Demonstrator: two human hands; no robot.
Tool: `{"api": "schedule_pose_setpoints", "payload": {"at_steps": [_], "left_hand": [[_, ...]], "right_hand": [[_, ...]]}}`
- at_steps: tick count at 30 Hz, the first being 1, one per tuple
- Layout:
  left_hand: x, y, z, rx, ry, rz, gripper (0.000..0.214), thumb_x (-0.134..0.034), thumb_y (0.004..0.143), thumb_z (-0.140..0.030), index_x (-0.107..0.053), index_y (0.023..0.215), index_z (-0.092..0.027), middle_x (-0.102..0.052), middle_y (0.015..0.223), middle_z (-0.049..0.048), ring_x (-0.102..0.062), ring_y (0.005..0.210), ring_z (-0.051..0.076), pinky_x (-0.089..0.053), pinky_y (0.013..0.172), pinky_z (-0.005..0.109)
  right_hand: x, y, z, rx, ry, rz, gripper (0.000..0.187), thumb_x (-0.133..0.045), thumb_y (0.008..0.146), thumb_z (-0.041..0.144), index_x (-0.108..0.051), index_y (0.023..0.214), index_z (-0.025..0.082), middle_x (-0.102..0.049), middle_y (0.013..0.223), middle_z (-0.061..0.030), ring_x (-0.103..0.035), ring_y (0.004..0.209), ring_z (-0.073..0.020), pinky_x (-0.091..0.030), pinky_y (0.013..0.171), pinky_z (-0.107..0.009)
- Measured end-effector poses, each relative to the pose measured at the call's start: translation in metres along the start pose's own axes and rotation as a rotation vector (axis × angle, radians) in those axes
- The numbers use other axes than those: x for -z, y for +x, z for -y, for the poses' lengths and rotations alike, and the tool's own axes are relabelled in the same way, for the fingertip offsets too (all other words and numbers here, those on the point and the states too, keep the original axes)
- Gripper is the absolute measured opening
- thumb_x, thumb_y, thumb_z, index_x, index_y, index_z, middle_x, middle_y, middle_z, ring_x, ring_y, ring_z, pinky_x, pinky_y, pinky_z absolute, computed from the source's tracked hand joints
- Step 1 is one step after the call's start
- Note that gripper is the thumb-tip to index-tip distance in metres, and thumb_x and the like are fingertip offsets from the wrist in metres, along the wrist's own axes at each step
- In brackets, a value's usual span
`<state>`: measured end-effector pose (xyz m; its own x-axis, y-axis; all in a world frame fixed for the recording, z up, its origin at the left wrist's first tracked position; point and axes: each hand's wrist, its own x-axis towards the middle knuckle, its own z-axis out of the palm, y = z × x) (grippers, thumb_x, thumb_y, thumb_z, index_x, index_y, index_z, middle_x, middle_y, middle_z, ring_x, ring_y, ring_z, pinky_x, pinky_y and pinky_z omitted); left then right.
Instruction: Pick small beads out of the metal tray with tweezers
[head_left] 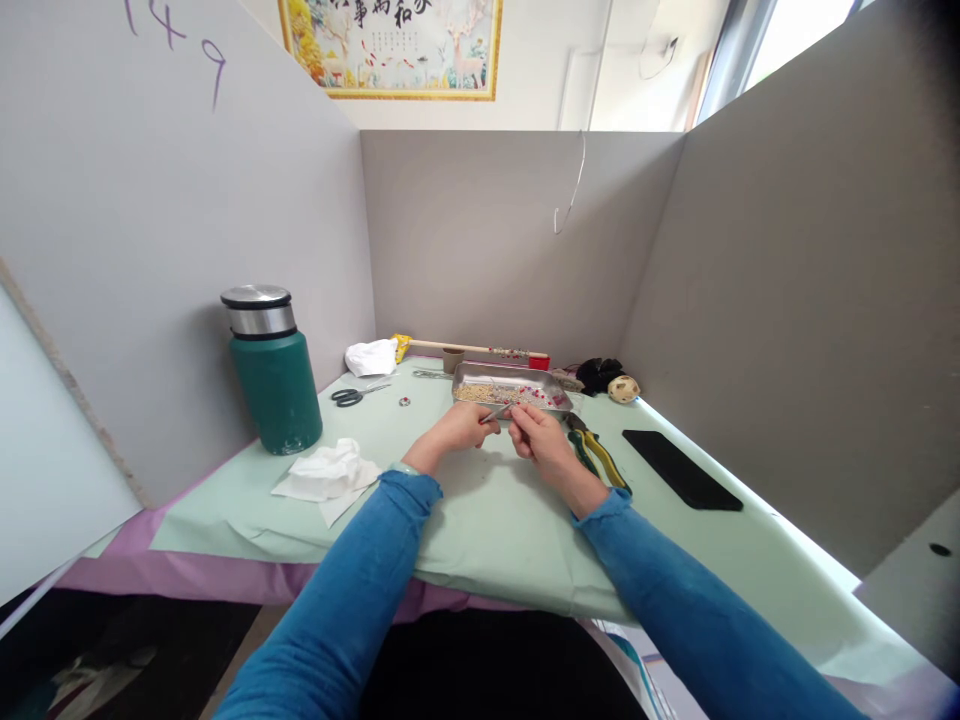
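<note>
My left hand (pixel 456 428) is closed, with a thin, greyish metal piece (pixel 495 412) sticking out of its fingers toward the right. Its exact kind is too small to tell. Close beside it, my right hand (pixel 546 442) is pinched near the tip of that piece; whatever lies between its fingertips is too small to make out. Both hands hover at the near edge of a metal tray (pixel 517 373) that holds tan and red beads. Just right of my right hand lie pliers (pixel 600 452) with yellow-green handles.
On the left stand a green bottle (pixel 276 390), crumpled tissue (pixel 334 475) and scissors (pixel 356 395). A small ring-like piece (pixel 405 402) lies nearby. Behind the tray are a brown cup (pixel 452 360) and a wooden stick (pixel 465 347). A black flat object (pixel 681 470) lies right; panels enclose the table.
</note>
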<state>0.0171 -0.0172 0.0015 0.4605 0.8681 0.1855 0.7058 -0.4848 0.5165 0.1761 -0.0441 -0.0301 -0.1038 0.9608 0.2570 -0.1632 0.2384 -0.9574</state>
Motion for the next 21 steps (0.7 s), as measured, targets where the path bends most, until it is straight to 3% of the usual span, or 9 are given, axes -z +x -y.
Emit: {"api": "schedule_pose_setpoints", "payload": {"at_steps": [9, 21], "left_hand": [[-0.0001, 0.0015, 0.0029, 0.017, 0.037, -0.041, 0.024, -0.046, 0.078, -0.028, -0.062, 0.064, -0.016, -0.059, 0.055, -0.0003, -0.048, 0.051, 0.011, -0.033, 0.053, 0.024], [-0.0022, 0.0021, 0.0031, 0.034, 0.076, 0.002, 0.022, -0.048, 0.077, -0.028, -0.065, 0.069, -0.017, -0.064, 0.060, 0.0016, -0.051, 0.053, 0.012, -0.035, 0.054, 0.024]], "right_hand": [[0.0006, 0.0024, -0.0051, 0.063, -0.099, -0.022, 0.025, -0.057, 0.075, 0.042, -0.051, 0.082, 0.018, -0.054, 0.057, 0.0051, -0.036, 0.037, -0.0045, -0.020, 0.035, -0.019], [0.0005, 0.0024, -0.0037, 0.088, -0.114, -0.100, 0.025, -0.058, 0.072, 0.041, -0.051, 0.078, 0.018, -0.058, 0.058, 0.0029, -0.039, 0.037, -0.0051, -0.025, 0.037, -0.020]]}}
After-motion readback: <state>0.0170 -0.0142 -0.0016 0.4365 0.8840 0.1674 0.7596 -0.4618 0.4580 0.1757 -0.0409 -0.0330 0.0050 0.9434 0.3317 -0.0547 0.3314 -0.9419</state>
